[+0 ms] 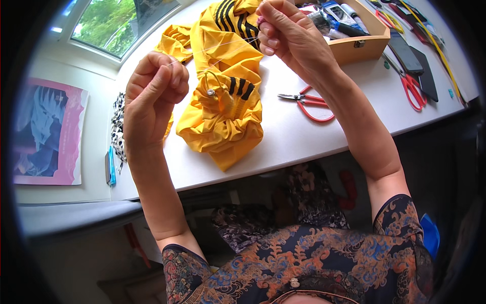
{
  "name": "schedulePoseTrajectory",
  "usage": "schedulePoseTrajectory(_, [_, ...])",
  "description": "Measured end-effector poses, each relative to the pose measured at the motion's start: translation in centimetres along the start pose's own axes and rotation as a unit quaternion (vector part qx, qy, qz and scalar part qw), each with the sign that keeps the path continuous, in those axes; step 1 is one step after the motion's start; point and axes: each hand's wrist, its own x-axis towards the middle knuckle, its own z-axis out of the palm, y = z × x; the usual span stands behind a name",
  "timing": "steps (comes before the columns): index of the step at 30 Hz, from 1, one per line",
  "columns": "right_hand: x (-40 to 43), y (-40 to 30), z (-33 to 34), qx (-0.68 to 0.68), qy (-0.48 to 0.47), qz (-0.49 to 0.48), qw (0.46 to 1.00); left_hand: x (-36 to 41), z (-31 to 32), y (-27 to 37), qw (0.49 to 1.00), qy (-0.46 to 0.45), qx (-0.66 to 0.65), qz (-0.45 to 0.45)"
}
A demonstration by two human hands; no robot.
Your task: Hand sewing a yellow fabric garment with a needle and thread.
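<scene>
A thin white thread point(220, 45) stretches in strands between my two raised hands, above a yellow garment point(224, 140) with black stripes. My left hand point(155, 83) pinches the thread between thumb and fingertips, left of the garment. With its fingers closed on the other end, my right hand point(296, 34) is held up near a wooden box. Whether a needle is in those fingers cannot be made out. The garment lies bunched on the white table point(296, 140). A cord with a small round toggle point(210, 92) shows on its gathered part.
Red-handled snips point(313, 104) lie under my right forearm. Sewing supplies fill the wooden box point(357, 47). To its right are red-handled scissors point(413, 91), a phone point(405, 53) and a yellow strip point(436, 38). A spotted cloth point(118, 125) lies by the left wall, below the window.
</scene>
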Motion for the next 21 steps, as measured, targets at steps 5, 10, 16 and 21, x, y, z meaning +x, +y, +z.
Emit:
schedulePoseTrajectory(5, [0.08,0.15,-0.07,-0.012,0.005,-0.008,1.000,-0.29,0.17,-0.06,0.999,0.019,0.041,-0.017])
schedulePoseTrajectory(10, [0.16,0.27,-0.22,-0.020,0.007,-0.023,1.000,-0.36,0.28,-0.05,0.998,0.019,0.058,-0.019])
schedulePoseTrajectory(16, [0.20,0.01,0.24,-0.012,0.020,-0.052,0.998,-0.44,0.23,-0.15,0.997,0.019,0.069,-0.024])
schedulePoseTrajectory(21, [0.12,-0.15,0.28,0.005,-0.005,-0.080,0.997,-0.46,0.32,-0.32,0.997,0.011,0.067,-0.031])
